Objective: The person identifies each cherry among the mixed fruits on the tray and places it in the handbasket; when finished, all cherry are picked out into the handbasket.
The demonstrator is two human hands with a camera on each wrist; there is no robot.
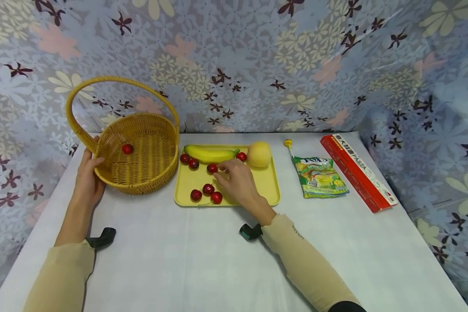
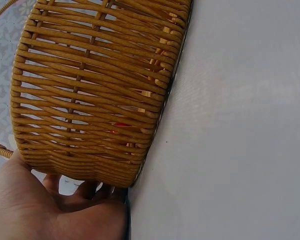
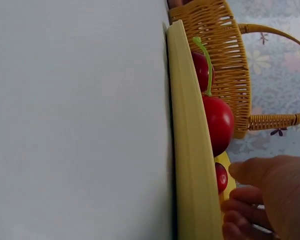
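Note:
My left hand (image 1: pixel 87 175) grips the left side of a wicker basket (image 1: pixel 140 189), thumb at the rim; the left wrist view has the fingers (image 2: pixel 85 192) under the woven wall (image 2: pixel 90 90). One red cherry (image 1: pixel 127 148) lies inside. Over the yellow tray (image 1: pixel 273 186), my right hand (image 1: pixel 239 182) has bent fingers beside a cherry (image 1: pixel 212 168). In the right wrist view, thumb and fingers of this hand (image 3: pixel 275 195) stand apart near a cherry (image 3: pixel 221 177); whether they touch it or its stem, I cannot tell.
The tray also holds a banana (image 1: pixel 210 154), a round yellow fruit (image 1: pixel 259 154), and several cherries, three of them near its front edge (image 1: pixel 216 197). To its right lie a yellow-topped stick (image 1: pixel 288 143), a green packet (image 1: pixel 320 178) and a long red box (image 1: pixel 355 173).

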